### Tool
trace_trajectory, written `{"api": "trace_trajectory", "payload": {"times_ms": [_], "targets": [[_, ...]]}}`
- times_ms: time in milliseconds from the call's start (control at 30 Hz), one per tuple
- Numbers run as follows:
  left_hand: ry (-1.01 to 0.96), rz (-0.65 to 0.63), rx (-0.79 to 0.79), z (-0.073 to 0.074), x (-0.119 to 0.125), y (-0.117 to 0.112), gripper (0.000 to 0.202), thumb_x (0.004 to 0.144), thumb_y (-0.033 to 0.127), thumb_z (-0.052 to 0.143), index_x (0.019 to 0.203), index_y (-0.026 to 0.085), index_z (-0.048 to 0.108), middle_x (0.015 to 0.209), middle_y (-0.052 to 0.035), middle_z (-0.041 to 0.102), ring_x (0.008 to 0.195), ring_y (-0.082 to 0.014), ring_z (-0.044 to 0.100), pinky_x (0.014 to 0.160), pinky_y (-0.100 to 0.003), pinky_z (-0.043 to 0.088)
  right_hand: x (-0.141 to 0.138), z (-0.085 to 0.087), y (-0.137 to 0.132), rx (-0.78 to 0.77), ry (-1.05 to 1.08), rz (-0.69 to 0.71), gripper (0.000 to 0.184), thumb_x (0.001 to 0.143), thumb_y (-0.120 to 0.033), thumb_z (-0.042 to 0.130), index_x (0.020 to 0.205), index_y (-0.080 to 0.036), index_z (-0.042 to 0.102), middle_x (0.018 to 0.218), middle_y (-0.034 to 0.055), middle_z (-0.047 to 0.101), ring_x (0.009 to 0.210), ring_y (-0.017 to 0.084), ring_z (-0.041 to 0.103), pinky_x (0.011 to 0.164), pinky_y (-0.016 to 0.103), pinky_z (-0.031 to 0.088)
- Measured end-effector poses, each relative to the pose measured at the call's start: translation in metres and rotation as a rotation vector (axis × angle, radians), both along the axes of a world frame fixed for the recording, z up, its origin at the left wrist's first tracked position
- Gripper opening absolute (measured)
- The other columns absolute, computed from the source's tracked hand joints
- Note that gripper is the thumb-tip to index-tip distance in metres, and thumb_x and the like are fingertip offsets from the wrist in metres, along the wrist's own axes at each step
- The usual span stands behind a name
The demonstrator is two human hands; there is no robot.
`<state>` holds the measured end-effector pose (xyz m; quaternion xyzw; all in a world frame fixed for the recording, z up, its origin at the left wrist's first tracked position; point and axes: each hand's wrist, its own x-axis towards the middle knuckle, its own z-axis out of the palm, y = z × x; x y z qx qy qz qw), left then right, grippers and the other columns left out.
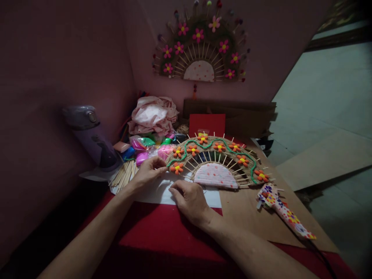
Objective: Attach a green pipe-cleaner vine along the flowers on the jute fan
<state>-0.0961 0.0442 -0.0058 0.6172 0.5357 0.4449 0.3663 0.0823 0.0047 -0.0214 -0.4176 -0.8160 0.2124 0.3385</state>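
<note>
The fan point(215, 174) lies on the tabletop point(162, 228) beyond the right grip point(190, 199), one end at the left grip point(149, 170). Its 8 flowers point(219, 147) and vine point(252, 174) are on; its outer sticks point(224, 135) look bare, perhaps unfinished, where the wall fan point(199, 71), above both grips, carries balls point(209, 3). Both grips curl in; I cannot tell whether either clamps anything. Loose sticks point(124, 177) lie beside the left grip.

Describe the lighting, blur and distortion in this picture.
Head view: dim, darkest toward the lower left; head view: the purple bottle leans outward with smeared edges, perhaps lens stretch; head view: the lower fan-shaped piece looks brighter and crisper than the wall-hung piece.
</note>
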Motion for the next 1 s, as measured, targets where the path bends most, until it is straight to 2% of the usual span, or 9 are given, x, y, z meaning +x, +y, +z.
{"api": "trace_trajectory", "payload": {"times_ms": [233,467,567,767,1000], "targets": [[-0.116,0.038,-0.028,0.0043,0.0086,-0.0028,0.017,0.059,0.022,0.068,0.064,0.015,0.053,0.055,0.0044,0.053,0.049,-0.0079,0.047,0.046,-0.020,0.036,0.0000,-0.0007,0.0003,0.006,-0.019,0.001,0.013,0.084,-0.021,0.054,0.078,-0.019,0.066,0.076,0.0027,0.070,0.067,0.014,0.063,0.064,0.025,0.043],[-0.194,0.002,-0.060,0.0010,0.0060,-0.0039,0.024,0.055,0.017,0.073,0.068,0.014,0.053,0.060,0.0044,0.055,0.053,-0.0073,0.050,0.048,-0.018,0.039,0.0003,-0.0002,-0.0006,0.004,-0.013,-0.003,0.013,0.084,-0.021,0.054,0.077,-0.019,0.065,0.074,0.0026,0.069,0.067,0.014,0.062,0.063,0.024,0.042],[-0.212,-0.024,-0.056,0.0011,0.0032,-0.0036,0.029,0.056,0.021,0.076,0.071,0.014,0.052,0.061,0.0045,0.055,0.053,-0.0077,0.052,0.048,-0.019,0.041,0.0000,0.0004,-0.0009,0.002,-0.014,-0.007,0.013,0.084,-0.021,0.055,0.077,-0.018,0.065,0.074,0.0030,0.069,0.067,0.014,0.062,0.064,0.025,0.042],[-0.280,-0.027,-0.114,0.0015,0.0020,-0.0023,0.038,0.064,0.040,0.074,0.073,0.016,0.048,0.060,0.0010,0.061,0.045,-0.0105,0.056,0.043,-0.023,0.046,-0.0003,-0.0002,-0.0003,0.001,-0.002,-0.002,0.012,0.084,-0.021,0.055,0.077,-0.019,0.065,0.074,0.0027,0.069,0.066,0.014,0.062,0.062,0.025,0.042],[-0.387,0.049,-0.149,-0.0025,0.0076,-0.0019,0.044,0.054,0.033,0.081,0.075,0.017,0.045,0.056,0.0042,0.059,0.046,-0.0120,0.058,0.042,-0.022,0.046,-0.0002,-0.0001,-0.0005,-0.003,0.015,0.003,0.012,0.083,-0.020,0.055,0.077,-0.018,0.065,0.074,0.0032,0.069,0.067,0.015,0.062,0.064,0.026,0.043]]}}
